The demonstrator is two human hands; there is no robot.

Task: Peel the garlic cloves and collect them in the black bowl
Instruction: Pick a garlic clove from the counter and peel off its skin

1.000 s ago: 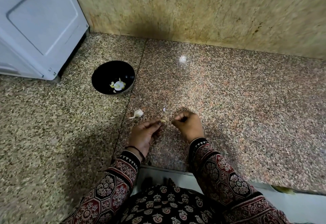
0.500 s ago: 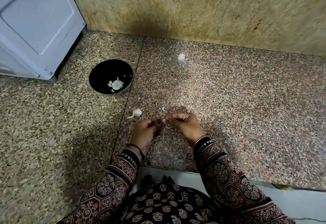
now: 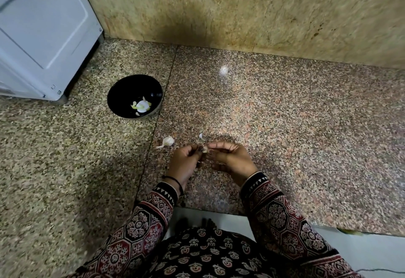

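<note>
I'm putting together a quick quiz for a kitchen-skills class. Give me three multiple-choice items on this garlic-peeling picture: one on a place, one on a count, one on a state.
1. Where is the black bowl?
A. on the counter, ahead and to the left of the left hand
B. in the person's lap
C. at the far right edge

2. How many whole cloves lie loose on the counter?
A. none
B. one
C. four

3. What are the left hand and right hand doing?
A. resting flat
B. lifting the bowl
C. pinching a small clove between them

Answers: 1 A, it stands near the white appliance; 2 B, a single loose clove lies beside the left hand; 3 C, both hands' fingertips meet on the held clove.
</note>
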